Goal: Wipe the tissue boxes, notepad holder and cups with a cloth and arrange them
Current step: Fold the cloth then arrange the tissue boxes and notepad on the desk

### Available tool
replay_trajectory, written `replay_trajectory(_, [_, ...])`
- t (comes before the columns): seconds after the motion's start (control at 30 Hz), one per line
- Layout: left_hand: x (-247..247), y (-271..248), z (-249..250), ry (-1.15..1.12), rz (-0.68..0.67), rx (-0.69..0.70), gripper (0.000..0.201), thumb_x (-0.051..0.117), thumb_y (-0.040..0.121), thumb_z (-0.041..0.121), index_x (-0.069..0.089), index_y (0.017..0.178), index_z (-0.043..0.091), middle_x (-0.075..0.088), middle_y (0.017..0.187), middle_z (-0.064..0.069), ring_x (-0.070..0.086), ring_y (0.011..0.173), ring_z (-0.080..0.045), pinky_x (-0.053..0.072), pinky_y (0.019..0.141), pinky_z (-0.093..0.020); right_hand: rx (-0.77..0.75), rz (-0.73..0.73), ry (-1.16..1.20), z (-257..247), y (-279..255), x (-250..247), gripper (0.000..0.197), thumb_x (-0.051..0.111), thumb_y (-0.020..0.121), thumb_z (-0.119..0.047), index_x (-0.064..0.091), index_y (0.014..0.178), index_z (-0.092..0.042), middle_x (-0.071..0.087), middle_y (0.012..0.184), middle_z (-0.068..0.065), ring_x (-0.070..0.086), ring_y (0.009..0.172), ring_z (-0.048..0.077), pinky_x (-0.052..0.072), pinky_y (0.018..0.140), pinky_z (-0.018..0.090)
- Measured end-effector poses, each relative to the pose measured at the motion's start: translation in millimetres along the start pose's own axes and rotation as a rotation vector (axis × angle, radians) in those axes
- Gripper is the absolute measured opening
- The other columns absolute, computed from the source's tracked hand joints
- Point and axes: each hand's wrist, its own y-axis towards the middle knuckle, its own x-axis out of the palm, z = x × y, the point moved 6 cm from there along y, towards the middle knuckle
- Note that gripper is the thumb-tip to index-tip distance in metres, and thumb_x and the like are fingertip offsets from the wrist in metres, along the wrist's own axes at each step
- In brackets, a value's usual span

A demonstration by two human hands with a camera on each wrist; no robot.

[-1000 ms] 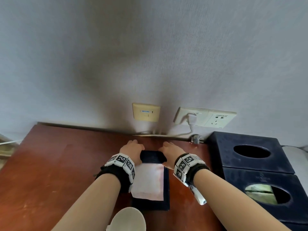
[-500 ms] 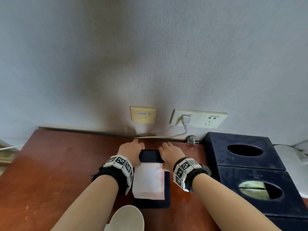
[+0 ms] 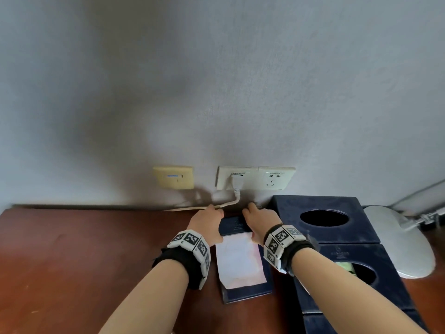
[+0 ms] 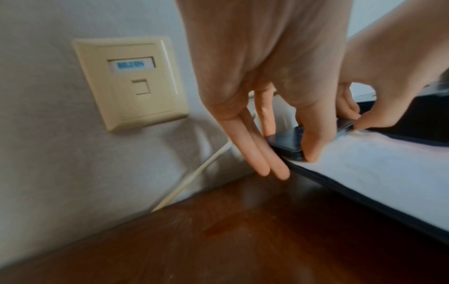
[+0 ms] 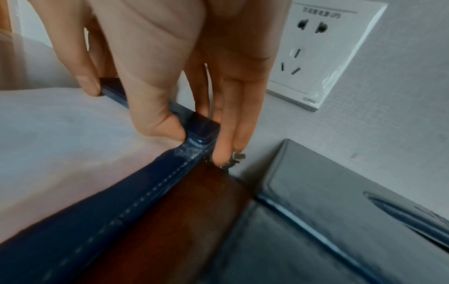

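The dark blue notepad holder (image 3: 248, 295) with a white pad lies on the wooden table (image 3: 84, 261), its far end near the wall. My left hand (image 3: 207, 222) pinches its far left corner, thumb (image 4: 313, 149) on top and fingers down the side. My right hand (image 3: 260, 222) pinches the far right corner (image 5: 201, 124), thumb (image 5: 165, 123) on top and fingers behind the edge. Two dark blue tissue boxes (image 3: 289, 208) (image 3: 385, 285) stand right beside the holder, one behind the other. No cup or cloth is in view.
A white double socket (image 3: 277, 179) with a plug and cable (image 3: 226, 204) and a beige data socket (image 3: 173, 177) sit on the wall just behind my hands. A white lamp base (image 3: 397, 242) stands right of the tissue boxes. Bare table stretches to the left.
Both hands have slid the notepad holder to the right and back toward the wall, closing the gap to the tissue boxes. The white cup has dropped out of the bottom of the view.
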Motion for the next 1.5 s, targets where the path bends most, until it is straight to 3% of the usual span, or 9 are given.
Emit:
replay_trajectory(0.17, [5,9,9,0.033,0.024,-0.018,0.05,0.06,0.086,0.018,0.045,0.134,0.014,0.042,0.133,-0.01,0.053,0.115,-0.03,0.046,0.095,-0.037,0.037,-0.027,0.035,10,2,7,0.052,0.058,0.084,-0.006,0.037,0.131,-0.003,0.038,0.133,0.015,0.058,0.105,0.032,0.047,0.077,0.037])
replay_trajectory(0.3, [12,8,13,0.028,0.044,-0.036,0.05,0.056,0.09,0.017,0.041,0.138,0.015,0.039,0.136,-0.009,0.056,0.111,-0.03,0.048,0.092,-0.036,0.028,-0.045,0.022,14,4,9,0.049,0.058,0.085,-0.009,0.039,0.129,-0.005,0.041,0.13,0.014,0.059,0.103,0.031,0.046,0.076,0.037])
replay_trajectory(0.6, [25,21,24,0.038,0.014,-0.044,0.045,0.053,0.092,0.015,0.042,0.136,0.013,0.039,0.135,-0.011,0.056,0.111,-0.031,0.048,0.091,-0.036,0.057,-0.171,0.025,27,19,10,0.045,0.053,0.088,-0.008,0.045,0.132,-0.009,0.05,0.131,0.009,0.054,0.117,0.028,0.046,0.089,0.037])
replay_trajectory(0.9, [29,31,24,0.102,0.018,-0.092,0.042,0.048,0.094,0.012,0.042,0.136,0.014,0.039,0.136,-0.009,0.057,0.11,-0.03,0.048,0.087,-0.037,-0.126,-0.331,0.039,18,28,26,0.054,0.061,0.085,-0.015,0.043,0.135,-0.006,0.051,0.133,0.013,0.052,0.12,0.031,0.045,0.099,0.04])
replay_trajectory(1.03, [30,27,24,0.125,0.055,-0.109,0.04,0.048,0.095,0.016,0.043,0.135,0.017,0.038,0.139,-0.006,0.059,0.106,-0.028,0.048,0.081,-0.036,-0.159,-0.35,0.011,16,26,39,0.053,0.062,0.082,-0.02,0.046,0.132,-0.008,0.057,0.124,0.013,0.056,0.113,0.031,0.049,0.093,0.039])
replay_trajectory(1.17, [24,23,29,0.152,0.158,-0.045,0.041,0.05,0.093,0.017,0.048,0.133,0.022,0.037,0.142,0.0,0.043,0.125,-0.022,0.039,0.096,-0.032,-0.144,-0.347,-0.026,17,24,44,0.053,0.062,0.081,-0.023,0.048,0.13,-0.012,0.057,0.122,0.012,0.058,0.109,0.031,0.051,0.09,0.042])
replay_trajectory(1.27, [32,20,37,0.242,0.12,0.069,0.039,0.045,0.094,0.016,0.052,0.132,0.022,0.041,0.14,0.0,0.033,0.131,-0.021,0.03,0.102,-0.032,-0.129,-0.35,-0.027,15,23,42,0.048,0.061,0.082,-0.021,0.05,0.128,-0.011,0.057,0.122,0.012,0.058,0.108,0.031,0.051,0.089,0.041])
replay_trajectory(1.37, [36,15,34,0.157,0.077,0.051,0.041,0.043,0.095,0.015,0.05,0.134,0.023,0.039,0.143,0.001,0.034,0.131,-0.02,0.033,0.102,-0.033,-0.114,-0.323,0.027,16,24,42,0.042,0.06,0.079,-0.022,0.054,0.12,-0.014,0.061,0.116,0.009,0.06,0.105,0.029,0.052,0.088,0.043])
replay_trajectory(1.5, [19,3,29,0.025,0.056,0.03,0.038,0.041,0.097,0.018,0.049,0.133,0.023,0.049,0.134,0.0,0.048,0.121,-0.021,0.04,0.098,-0.034,-0.068,-0.284,0.14,23,18,32,0.045,0.055,0.086,-0.019,0.049,0.13,-0.012,0.056,0.129,0.008,0.055,0.117,0.027,0.047,0.098,0.038])
